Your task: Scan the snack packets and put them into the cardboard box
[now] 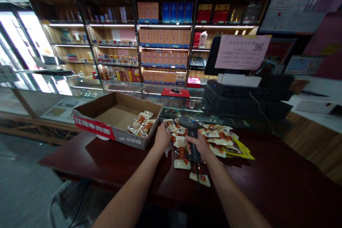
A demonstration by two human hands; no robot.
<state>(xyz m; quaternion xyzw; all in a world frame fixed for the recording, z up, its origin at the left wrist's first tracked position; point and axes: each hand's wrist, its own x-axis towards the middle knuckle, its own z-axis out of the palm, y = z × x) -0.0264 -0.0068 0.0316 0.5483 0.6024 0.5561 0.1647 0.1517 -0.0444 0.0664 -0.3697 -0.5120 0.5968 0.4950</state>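
My right hand [199, 146] is closed around the handle of a black barcode scanner [190, 130], its head pointing away over a pile of small snack packets [216, 139] on the dark red counter [267, 181]. My left hand [161, 138] reaches to the pile's left edge, fingers curled on a snack packet [170, 125]. To the left stands an open cardboard box [117, 117] with a red label and several packets in its right corner.
A black cash register [245, 94] with a pink notice [242, 52] stands behind the pile. Glass display counters [80, 85] run to the left. Shelves of boxed goods [164, 39] fill the back wall. Yellow packaging [242, 149] lies under the pile's right side.
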